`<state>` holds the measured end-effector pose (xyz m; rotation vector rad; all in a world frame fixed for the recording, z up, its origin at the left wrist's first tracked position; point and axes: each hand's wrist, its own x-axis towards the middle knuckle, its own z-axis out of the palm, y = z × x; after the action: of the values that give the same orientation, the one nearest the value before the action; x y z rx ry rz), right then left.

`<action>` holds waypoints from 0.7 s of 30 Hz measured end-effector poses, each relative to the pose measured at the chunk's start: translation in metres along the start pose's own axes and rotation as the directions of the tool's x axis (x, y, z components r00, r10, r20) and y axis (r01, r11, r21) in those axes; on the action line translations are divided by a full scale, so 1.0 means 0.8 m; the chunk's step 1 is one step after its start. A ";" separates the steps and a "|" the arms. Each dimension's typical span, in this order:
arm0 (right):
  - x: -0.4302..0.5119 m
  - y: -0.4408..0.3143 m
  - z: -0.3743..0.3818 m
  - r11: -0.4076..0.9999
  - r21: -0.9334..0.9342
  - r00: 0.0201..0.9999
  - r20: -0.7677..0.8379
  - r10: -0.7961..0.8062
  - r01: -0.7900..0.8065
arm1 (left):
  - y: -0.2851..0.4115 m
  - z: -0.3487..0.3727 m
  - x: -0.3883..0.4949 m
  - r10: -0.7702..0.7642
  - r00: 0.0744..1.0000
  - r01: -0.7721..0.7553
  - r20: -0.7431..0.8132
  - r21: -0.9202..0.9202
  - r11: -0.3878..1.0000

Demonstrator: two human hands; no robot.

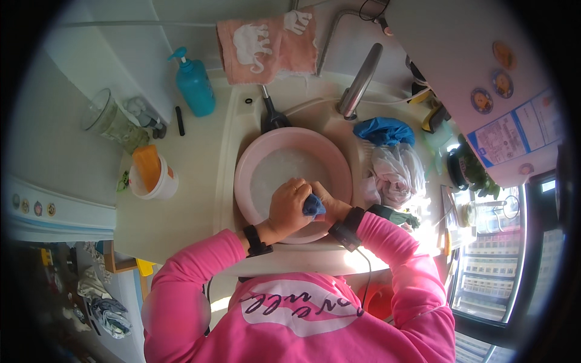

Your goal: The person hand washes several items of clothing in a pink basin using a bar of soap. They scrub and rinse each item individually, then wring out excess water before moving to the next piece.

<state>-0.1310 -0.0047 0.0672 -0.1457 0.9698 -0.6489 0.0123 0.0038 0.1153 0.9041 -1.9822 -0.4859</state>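
Note:
A pink plastic basin (248, 181) stands in the sink before me, with cloudy, slightly foamy water (277, 172) in it. Over its near half, my left hand (290, 204) and my right hand (327, 199) meet, both closed around a bunched blue cloth (313, 205). Most of that cloth is hidden inside my fists; only a wad shows between them. Black bands circle both wrists, and a small device with a cable sits at the right one.
A steel faucet (361, 84) rises behind the basin. Wet pale fabric (396, 177) and a blue cloth bundle (385, 130) lie on the right ledge. Left on the counter are a teal pump bottle (195, 86) and a white tub (156, 181). A pink elephant towel (268, 50) hangs behind.

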 end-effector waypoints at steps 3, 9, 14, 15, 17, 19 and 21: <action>0.001 -0.011 -0.002 0.873 -0.327 0.932 0.096 -0.350 0.362 | -0.039 0.022 -0.008 -0.353 0.935 0.344 -0.034 -0.151 0.927; -0.033 -0.035 0.012 0.915 -0.286 0.938 -0.111 -0.328 0.286 | -0.091 0.026 -0.030 -0.568 0.207 0.766 0.796 -0.493 -0.413; -0.100 -0.113 0.006 0.724 -0.442 0.800 -0.024 -0.600 0.530 | -0.083 0.006 -0.003 -0.601 0.177 0.778 0.780 -0.485 -0.400; -0.120 -0.137 -0.003 0.678 -0.352 0.736 0.049 -0.675 0.646 | -0.081 -0.003 0.001 -0.580 0.293 0.758 0.760 -0.554 -0.343; -0.158 -0.186 -0.029 0.591 -0.293 0.628 0.044 -0.777 0.752 | -0.079 -0.012 0.008 -0.592 0.324 0.773 0.738 -0.567 -0.285; -0.185 -0.226 -0.069 0.530 -0.316 0.578 0.080 -0.812 0.787 | -0.080 -0.014 0.010 -0.595 0.355 0.758 0.721 -0.594 -0.268; -0.181 -0.251 -0.117 0.377 -0.663 0.373 -0.156 -0.914 0.647 | -0.081 -0.009 0.005 -0.577 0.383 0.747 0.722 -0.609 -0.266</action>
<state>-0.3532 -0.0673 0.1971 -1.0656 1.5973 -1.4229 0.0434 -0.0417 0.0803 1.0350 -0.5284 -2.2352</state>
